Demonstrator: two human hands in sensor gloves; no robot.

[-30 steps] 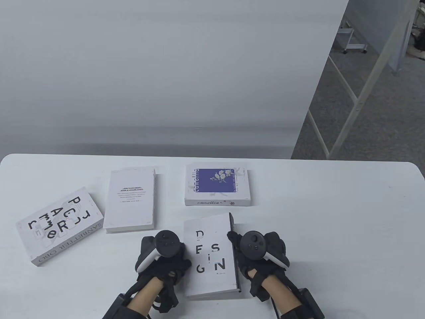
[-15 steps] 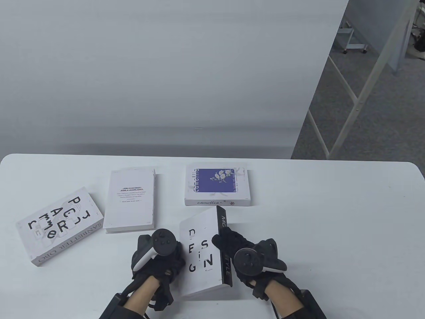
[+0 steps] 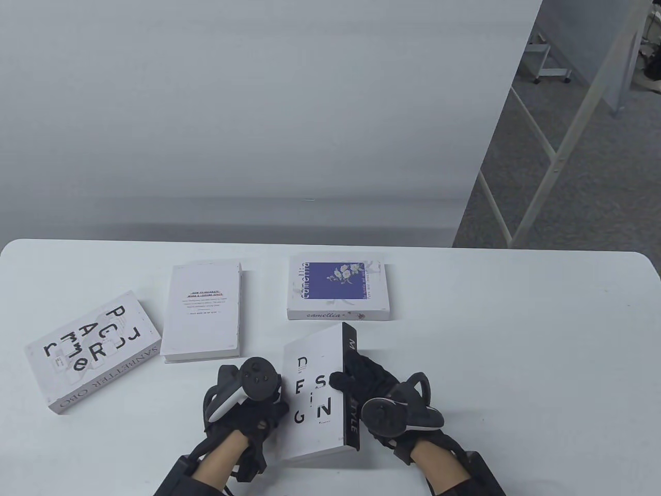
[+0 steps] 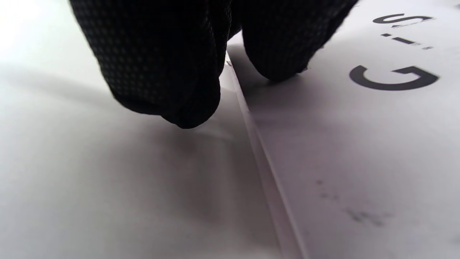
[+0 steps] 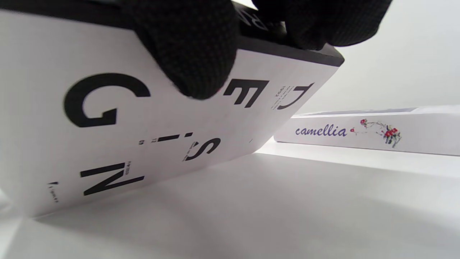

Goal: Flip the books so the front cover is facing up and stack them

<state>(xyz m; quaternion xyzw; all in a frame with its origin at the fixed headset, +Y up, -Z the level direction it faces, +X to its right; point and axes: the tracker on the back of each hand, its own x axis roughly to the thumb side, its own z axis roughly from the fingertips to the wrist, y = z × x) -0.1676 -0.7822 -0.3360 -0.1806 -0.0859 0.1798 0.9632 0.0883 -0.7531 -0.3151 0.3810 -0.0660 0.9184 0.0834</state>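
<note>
The white DESIGN book [image 3: 310, 377] lies near the table's front middle, tilted, with its black spine edge raised on the right. My right hand [image 3: 347, 376] grips that spine, thumb on the cover and fingers [image 5: 187, 46] over the black edge. The cover lettering shows in the right wrist view [image 5: 107, 144]. My left hand [image 3: 268, 408] rests at the book's low left edge. In the left wrist view one fingertip [image 4: 280, 46] touches the cover [image 4: 359, 144] and another [image 4: 161, 72] is over the table beside it.
The Camellia book [image 3: 338, 287] lies just behind the DESIGN book and shows in the right wrist view [image 5: 359, 133]. A white book with small text [image 3: 204, 310] and a lettered white book [image 3: 90, 351] lie to the left. The table edge [image 3: 656, 279] is at far right.
My right hand has taken the spine edge of the DESIGN book and lifted it, tilting the book up on its left edge. My left hand has stayed at that left edge.
</note>
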